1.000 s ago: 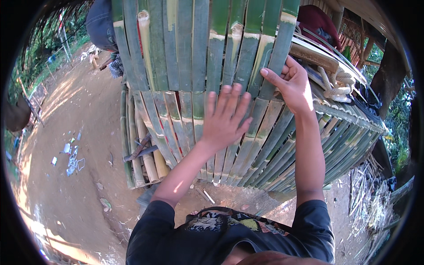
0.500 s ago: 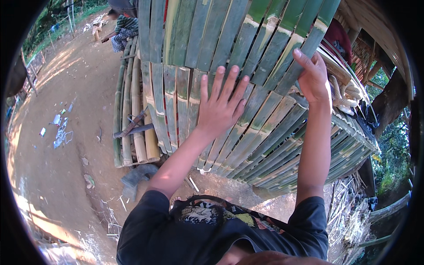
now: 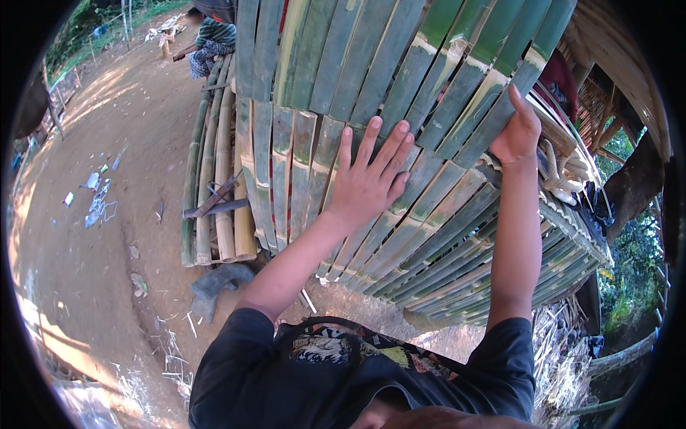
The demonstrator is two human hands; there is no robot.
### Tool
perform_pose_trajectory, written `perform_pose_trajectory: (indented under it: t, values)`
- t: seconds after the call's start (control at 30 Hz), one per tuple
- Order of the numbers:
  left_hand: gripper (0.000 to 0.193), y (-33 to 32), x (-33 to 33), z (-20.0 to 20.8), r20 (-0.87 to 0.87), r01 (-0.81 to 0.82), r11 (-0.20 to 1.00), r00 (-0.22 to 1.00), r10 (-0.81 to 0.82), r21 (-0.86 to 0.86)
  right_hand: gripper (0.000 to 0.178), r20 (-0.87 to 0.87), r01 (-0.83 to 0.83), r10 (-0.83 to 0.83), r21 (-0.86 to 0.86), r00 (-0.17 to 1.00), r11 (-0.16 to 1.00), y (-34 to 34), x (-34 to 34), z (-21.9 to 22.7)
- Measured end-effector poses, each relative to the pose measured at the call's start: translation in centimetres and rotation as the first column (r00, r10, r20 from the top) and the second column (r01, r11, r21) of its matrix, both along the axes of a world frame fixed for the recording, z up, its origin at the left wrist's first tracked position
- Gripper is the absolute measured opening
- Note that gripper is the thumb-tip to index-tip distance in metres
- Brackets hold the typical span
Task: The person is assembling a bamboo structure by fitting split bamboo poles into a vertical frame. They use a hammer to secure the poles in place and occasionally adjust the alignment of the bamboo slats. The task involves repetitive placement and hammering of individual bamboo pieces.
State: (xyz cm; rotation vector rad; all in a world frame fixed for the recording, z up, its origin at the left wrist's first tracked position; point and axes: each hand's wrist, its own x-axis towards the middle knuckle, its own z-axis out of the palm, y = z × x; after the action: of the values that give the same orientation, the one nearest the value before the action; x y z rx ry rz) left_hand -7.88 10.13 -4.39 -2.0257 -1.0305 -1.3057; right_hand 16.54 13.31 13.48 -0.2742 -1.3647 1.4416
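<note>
Split bamboo slats (image 3: 371, 64), green to grey, lie side by side in overlapping rows in front of me. My left hand (image 3: 371, 175) rests palm down on them near the overlap, fingers spread, gripping nothing. At the right edge my right hand (image 3: 516, 136) holds the outermost bamboo slat (image 3: 493, 107). Its thumb points up along that slat's edge, while the other fingers are hidden behind it. Below and to the right, another run of bamboo slats (image 3: 443, 257) slopes away toward me.
Whole bamboo poles (image 3: 204, 179) form a low bench at the left, with a tool (image 3: 218, 200) on it. A dark grey curved piece (image 3: 214, 286) lies on the dirt by its end. Another person (image 3: 211, 43) sits at the far left. Litter (image 3: 96, 200) dots the ground.
The slats sit slightly lower and farther right in view. My left hand has shifted a little right along them. My right thumb has moved from the slat's face toward its edge.
</note>
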Motion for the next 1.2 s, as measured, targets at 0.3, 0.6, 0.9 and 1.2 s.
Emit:
perform_pose_trajectory:
  t: [0.3, 0.6, 0.9, 1.2]
  values:
    - [0.073, 0.7, 0.2, -0.4, 0.008, 0.049, 0.999, 0.999, -0.049, 0.003, 0.051, 0.32, 0.34, -0.374, 0.157, 0.871, 0.927, -2.1, -2.6, 0.5]
    - [0.069, 0.4, 0.1, -0.3, -0.026, 0.023, 1.0, 0.999, -0.023, -0.005, 0.046, 0.292, 0.544, -0.569, 0.17, 0.769, 0.822, -4.0, -5.4, 1.0]
    - [0.065, 0.3, 0.4, -0.2, -0.027, 0.004, 1.0, 1.0, -0.004, -0.014, 0.042, 0.29, 0.609, -0.628, 0.166, 0.722, 0.776, -4.3, -6.0, 0.9]
    - [0.066, 0.2, 0.3, -0.1, -0.04, 0.003, 1.0, 0.999, -0.003, -0.013, 0.043, 0.298, 0.611, -0.632, 0.171, 0.716, 0.773, -4.5, -6.1, 0.9]
